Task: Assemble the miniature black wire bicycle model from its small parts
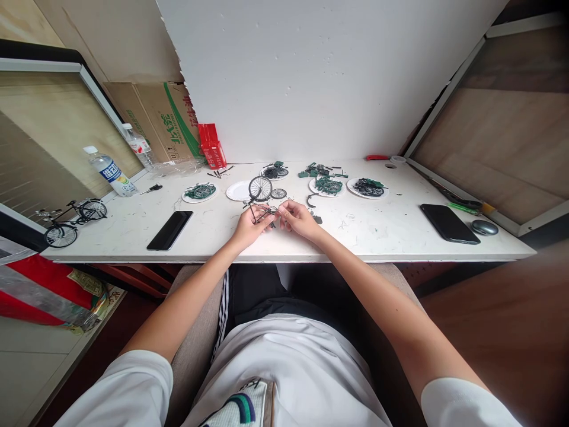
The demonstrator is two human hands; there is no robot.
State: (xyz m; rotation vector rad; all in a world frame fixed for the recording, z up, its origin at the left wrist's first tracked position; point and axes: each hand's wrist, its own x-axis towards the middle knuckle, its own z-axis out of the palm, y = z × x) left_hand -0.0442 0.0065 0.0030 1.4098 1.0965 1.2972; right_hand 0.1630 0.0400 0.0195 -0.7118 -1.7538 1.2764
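Near the front middle of the desk, my left hand point(251, 228) is closed around the thin dark frame of a part-built model bicycle point(260, 188). One spoked wheel of it rises above my fingers. My right hand point(297, 218) is closed in a pinch at the bicycle's right side, its fingertips close to my left thumb. Whatever sits between those right fingertips is too small and too hidden to name. A loose spoked wheel point(278, 193) lies just behind my hands. Beside the right hand are a curved black part point(311, 200) and a small dark piece point(317, 219).
Paper plates with green and black parts point(200, 191) point(328, 186) point(367, 187) stand along the back. A bare white plate point(235, 190) is behind my left hand. A complete model bicycle point(73, 220), phones point(170, 230) point(448, 223), bottles point(113, 172) and a mouse point(484, 227) flank the work spot.
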